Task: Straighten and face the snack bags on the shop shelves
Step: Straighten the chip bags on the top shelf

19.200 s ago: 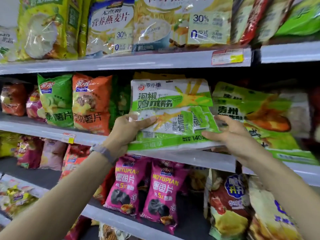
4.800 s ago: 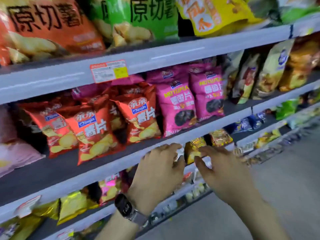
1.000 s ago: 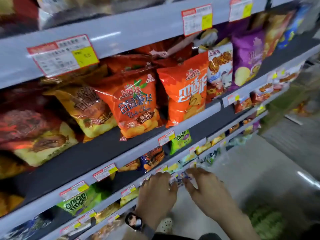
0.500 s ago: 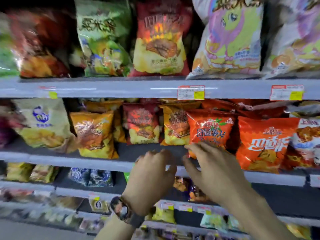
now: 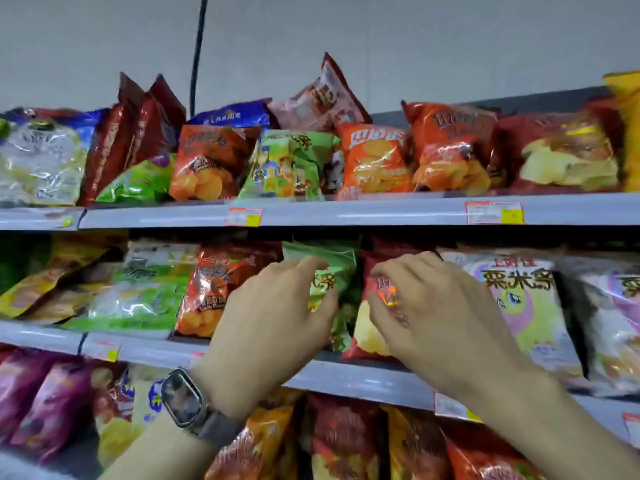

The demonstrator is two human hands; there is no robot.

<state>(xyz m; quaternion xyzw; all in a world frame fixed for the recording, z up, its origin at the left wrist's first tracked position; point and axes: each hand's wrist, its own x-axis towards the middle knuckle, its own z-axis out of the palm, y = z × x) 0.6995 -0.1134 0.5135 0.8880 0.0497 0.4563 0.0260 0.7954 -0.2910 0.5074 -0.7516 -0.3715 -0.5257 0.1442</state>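
While the left hand (image 5: pixel 277 317) and right hand (image 5: pixel 440 317) hover loosely curled, gripping nothing, before the green snack bag (image 5: pixel 332 268) and red chip bag (image 5: pixel 365 327) mid-frame, most facing seems left: top-shelf bags (image 5: pixel 294 161) lean askew, and left-side bags (image 5: pixel 131 299) slump. Fingertip contact is unclear, print is blurred, and arms cover the bottom row.

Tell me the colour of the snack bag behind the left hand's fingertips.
Green: the shiny green plastic snack bag behind the left hand, clearest in the head view.
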